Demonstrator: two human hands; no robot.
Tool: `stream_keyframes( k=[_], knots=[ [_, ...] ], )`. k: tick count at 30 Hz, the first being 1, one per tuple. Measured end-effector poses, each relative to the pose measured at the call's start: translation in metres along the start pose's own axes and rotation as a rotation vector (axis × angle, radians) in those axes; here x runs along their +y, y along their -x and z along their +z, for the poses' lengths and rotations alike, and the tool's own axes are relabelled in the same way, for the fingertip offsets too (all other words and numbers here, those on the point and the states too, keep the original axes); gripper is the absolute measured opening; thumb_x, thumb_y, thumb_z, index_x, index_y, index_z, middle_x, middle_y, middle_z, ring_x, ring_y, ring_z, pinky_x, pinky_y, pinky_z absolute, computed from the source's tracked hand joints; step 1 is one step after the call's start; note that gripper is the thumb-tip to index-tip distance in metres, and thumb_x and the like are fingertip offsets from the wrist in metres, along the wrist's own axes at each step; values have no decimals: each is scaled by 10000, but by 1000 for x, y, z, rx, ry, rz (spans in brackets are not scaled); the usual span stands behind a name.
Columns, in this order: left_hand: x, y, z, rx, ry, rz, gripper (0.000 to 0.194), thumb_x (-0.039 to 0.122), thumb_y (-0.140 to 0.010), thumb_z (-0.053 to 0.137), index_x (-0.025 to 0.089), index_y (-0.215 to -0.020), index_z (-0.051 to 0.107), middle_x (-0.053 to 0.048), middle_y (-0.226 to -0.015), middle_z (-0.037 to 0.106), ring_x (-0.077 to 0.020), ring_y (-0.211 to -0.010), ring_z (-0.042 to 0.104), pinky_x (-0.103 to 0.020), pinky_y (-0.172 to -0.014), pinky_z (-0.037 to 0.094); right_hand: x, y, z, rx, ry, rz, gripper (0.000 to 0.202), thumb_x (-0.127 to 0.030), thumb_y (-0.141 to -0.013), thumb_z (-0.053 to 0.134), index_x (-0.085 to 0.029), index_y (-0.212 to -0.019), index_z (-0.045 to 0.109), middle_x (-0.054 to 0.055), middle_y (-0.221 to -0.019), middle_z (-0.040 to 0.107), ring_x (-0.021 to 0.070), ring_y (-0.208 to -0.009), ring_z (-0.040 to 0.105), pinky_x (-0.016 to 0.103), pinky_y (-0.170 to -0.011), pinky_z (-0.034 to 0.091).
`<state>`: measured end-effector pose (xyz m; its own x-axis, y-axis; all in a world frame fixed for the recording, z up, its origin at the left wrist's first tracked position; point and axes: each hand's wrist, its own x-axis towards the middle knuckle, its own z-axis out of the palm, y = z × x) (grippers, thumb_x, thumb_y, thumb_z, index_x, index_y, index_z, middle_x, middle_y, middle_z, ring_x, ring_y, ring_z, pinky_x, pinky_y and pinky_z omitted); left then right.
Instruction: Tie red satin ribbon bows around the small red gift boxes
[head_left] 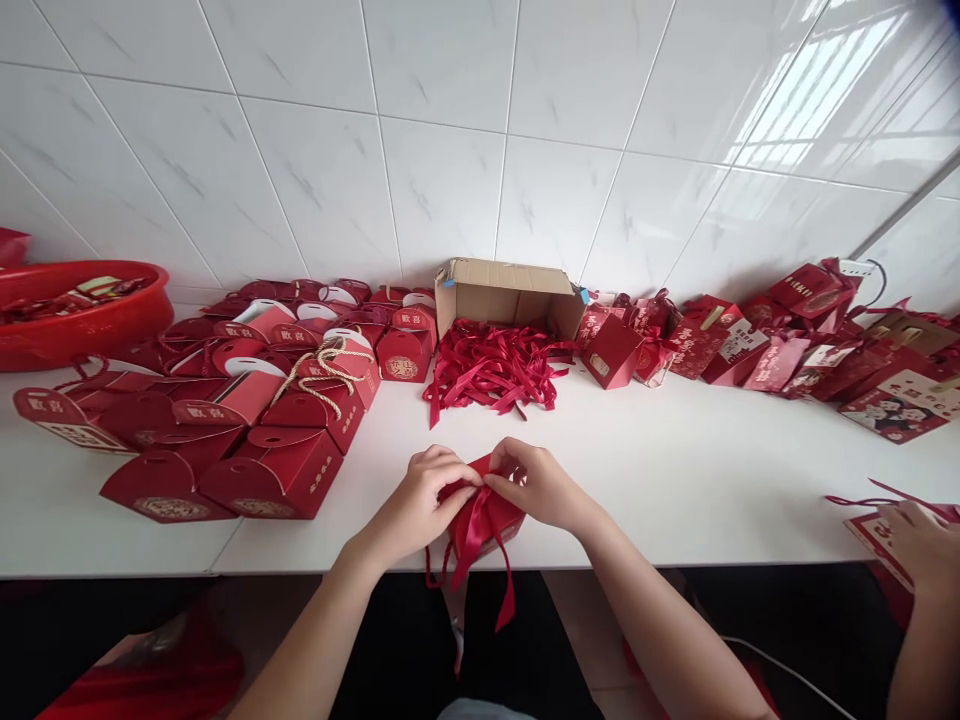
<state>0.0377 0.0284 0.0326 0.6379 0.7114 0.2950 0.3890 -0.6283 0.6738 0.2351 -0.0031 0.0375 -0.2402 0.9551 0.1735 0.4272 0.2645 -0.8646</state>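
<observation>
A small red gift box (506, 528) stands near the front edge of the white table, between my hands. A shiny red ribbon (472, 530) lies over its top, its loose ends hanging down past the table edge. My left hand (431, 495) pinches the ribbon at the top of the box. Close against it, my right hand (536, 485) pinches the ribbon too, thumb and fingertips nearly touching the left ones. The fingers partly cover the box top and the spot where the ribbon is gathered.
Behind the box, a heap of red ribbons (495, 370) spills from a cardboard box (510, 275). Several red gift boxes (274, 470) crowd the left, beside a red basin (82, 335). More decorated boxes (705, 335) line the right. Another person's hand (919, 540) works at far right.
</observation>
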Motion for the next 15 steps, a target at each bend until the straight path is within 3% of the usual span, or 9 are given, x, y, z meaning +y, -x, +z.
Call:
stream_keyframes(
  k=[2,8,11,15],
  knots=[
    [1,-1,-4,-23,-22,4,149,231,-858,536,248,-873,683,-46,-872,659,-214,-913,578,-368,-872,447,2,0,-2,-9,21,-77,32,-173,-811,553,-197,-833,554,-16,-744,619,118,-644,562,241,-584,467],
    [-4,0,-8,-52,-52,-65,163,259,-845,565,267,-976,661,-44,-967,654,-236,-1008,559,-366,-896,442,1,11,-5,-72,177,-290,351,-70,-874,404,-244,-1038,660,54,-967,615,143,-797,605,288,-735,514],
    [-7,0,-7,-63,-46,-73,200,244,-841,560,274,-1019,646,-41,-997,656,-237,-1024,555,-353,-880,453,6,15,-2,-87,230,-328,451,-55,-878,354,-280,-1101,674,59,-965,586,152,-811,595,295,-738,521],
    [-7,-2,-7,-79,-34,-44,138,212,-820,575,270,-886,681,-17,-900,678,-207,-919,598,-326,-859,456,13,18,4,-95,298,-331,469,-52,-876,370,-309,-1090,699,63,-937,567,166,-822,567,304,-723,517]
  ],
)
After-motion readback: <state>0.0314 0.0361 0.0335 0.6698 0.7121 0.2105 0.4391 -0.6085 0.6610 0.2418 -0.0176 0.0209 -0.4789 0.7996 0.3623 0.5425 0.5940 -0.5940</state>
